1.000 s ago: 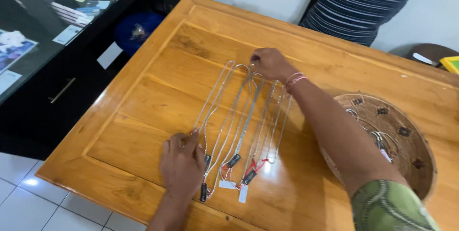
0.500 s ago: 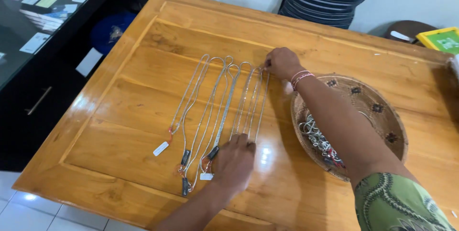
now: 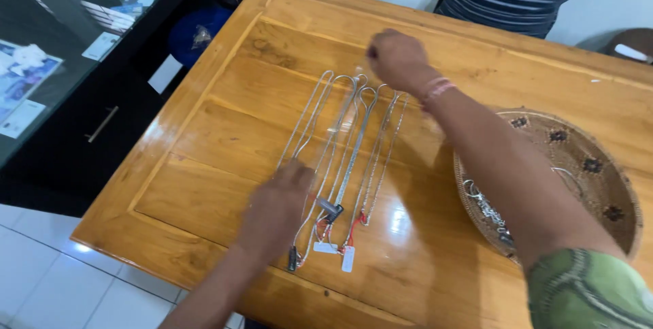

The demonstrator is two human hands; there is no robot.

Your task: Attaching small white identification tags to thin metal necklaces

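Lying in a row mid-tabletop (image 3: 224,132), silver chains (image 3: 354,145) reach toward the near edge. Left hand (image 3: 275,210) presses flat on their lower ends, hiding some. Right hand (image 3: 398,57), clenched, blurs above their loops; its grasp is unclear.

1. The left hand (image 3: 275,210) has shifted from the lower ends of the right-hand chains, where it was half a second ago, to the leftmost silver chains (image 3: 340,159); it now lies over their lower ends, left of centre in the frame.
2. The right hand (image 3: 396,57) has lifted off the top loops and now hovers closed as a fist above them, upper centre.
3. The small white tag that lay apart to the left is now hidden beneath the left hand.
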